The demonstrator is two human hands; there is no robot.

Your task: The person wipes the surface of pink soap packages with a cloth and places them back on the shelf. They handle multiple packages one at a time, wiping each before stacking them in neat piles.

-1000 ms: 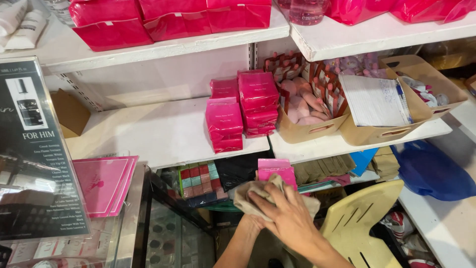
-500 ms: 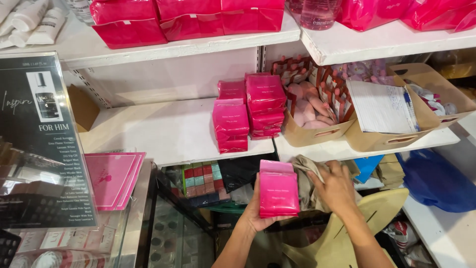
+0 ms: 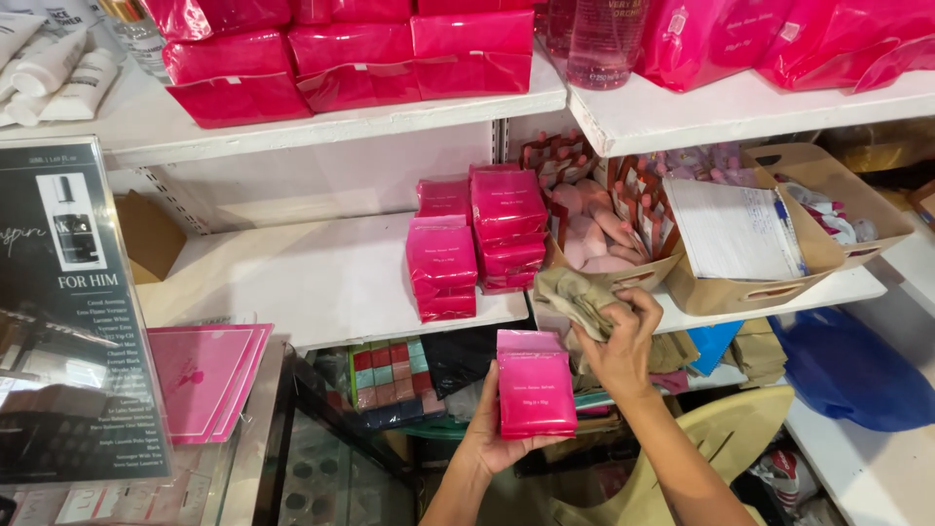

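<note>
Currently left hand [image 3: 490, 440] grips a pink packet [image 3: 535, 396] from below, fingers wrapped round its lower edge, packet upright below the front edge of the white shelf [image 3: 321, 282]. Right hand [image 3: 618, 341] bunches a beige cloth [image 3: 577, 297], fingers curled and pinching it, just right of the packet. Stacked pink packets [image 3: 475, 239] sit at the shelf's right end, beside a cardboard box [image 3: 760, 282]

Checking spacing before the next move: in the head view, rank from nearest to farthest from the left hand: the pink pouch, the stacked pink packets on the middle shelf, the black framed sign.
1. Pink pouch: held in the left hand.
2. Stacked pink packets: on the middle shelf, above the hand.
3. Black framed sign: far left, on the glass counter.
</note>
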